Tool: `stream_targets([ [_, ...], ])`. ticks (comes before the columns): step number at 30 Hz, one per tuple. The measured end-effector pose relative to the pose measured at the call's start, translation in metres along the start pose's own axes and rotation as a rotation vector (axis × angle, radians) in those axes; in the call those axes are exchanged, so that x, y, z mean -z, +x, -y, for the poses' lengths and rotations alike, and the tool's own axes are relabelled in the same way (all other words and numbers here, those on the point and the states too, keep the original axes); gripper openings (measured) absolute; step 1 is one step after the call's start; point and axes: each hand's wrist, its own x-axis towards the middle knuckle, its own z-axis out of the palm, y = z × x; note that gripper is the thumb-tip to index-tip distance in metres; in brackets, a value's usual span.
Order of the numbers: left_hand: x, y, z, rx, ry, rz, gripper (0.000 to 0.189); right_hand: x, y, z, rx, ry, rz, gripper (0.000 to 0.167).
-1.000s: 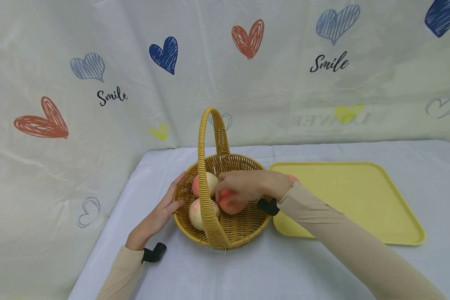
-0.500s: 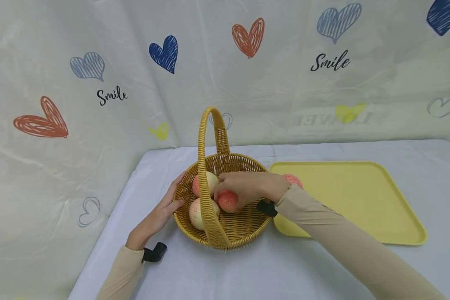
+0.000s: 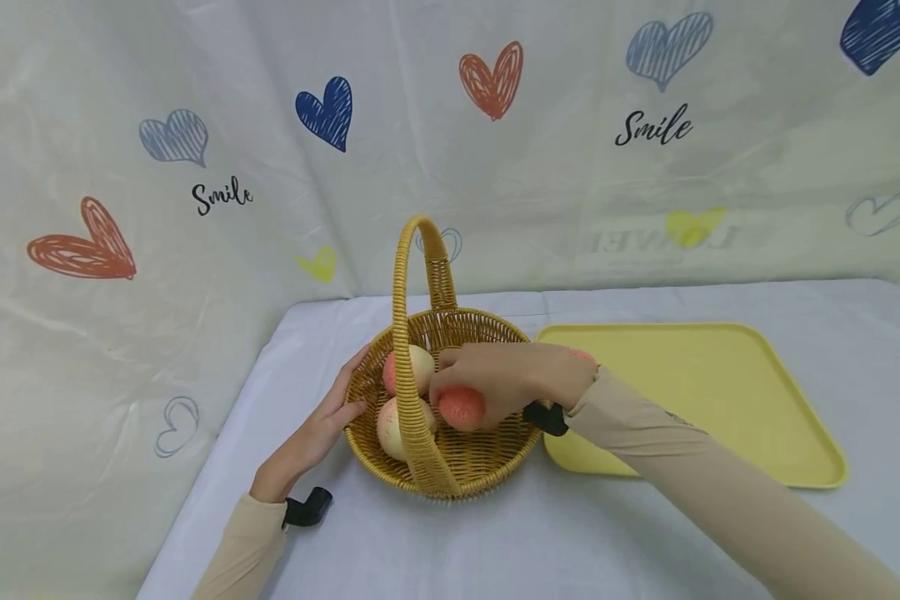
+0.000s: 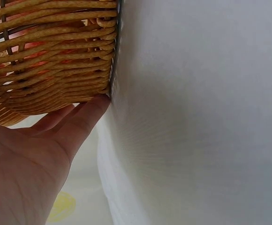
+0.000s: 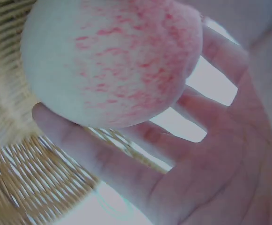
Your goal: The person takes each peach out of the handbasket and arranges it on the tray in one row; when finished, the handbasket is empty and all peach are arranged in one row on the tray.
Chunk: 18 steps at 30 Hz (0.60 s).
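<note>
In the head view my right hand [image 3: 495, 379] grips a cream-and-pink peach [image 3: 462, 408] inside a round wicker basket [image 3: 495, 475]. The right wrist view shows that peach [image 5: 112, 65] large, its cream side facing left, fingers and thumb spread round it. Two more peaches, an upper one [image 3: 422, 367] and a lower one [image 3: 392, 432], sit at the basket's left, partly behind the tall handle [image 3: 401, 300]. My left hand [image 3: 321, 429] rests on the basket's left side, thumb at the rim. In the left wrist view, its straight fingers [image 4: 79, 124] touch the woven wall.
A yellow tray [image 3: 690, 400] lies right of the basket. On its left part, a pink peach [image 3: 582, 356] is mostly hidden behind my right wrist. White cloth [image 3: 420, 550] covers the table, and a curtain printed with hearts [image 3: 492, 81] hangs behind.
My right wrist has moved slightly right, with the peach in its fingers rising a little. It now covers more of the peach on the tray. The left hand stays against the basket.
</note>
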Motion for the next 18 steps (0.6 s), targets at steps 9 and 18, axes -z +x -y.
stream_targets([
  [9,0.001,0.000,0.001,-0.003,-0.009,0.003,0.074,0.040,-0.072,0.006,0.002,0.032,-0.244,0.057],
  [18,0.000,-0.001,0.000,0.000,-0.010,0.000,0.073,0.038,-0.171,-0.034,-0.182,-0.056,-0.351,0.068],
])
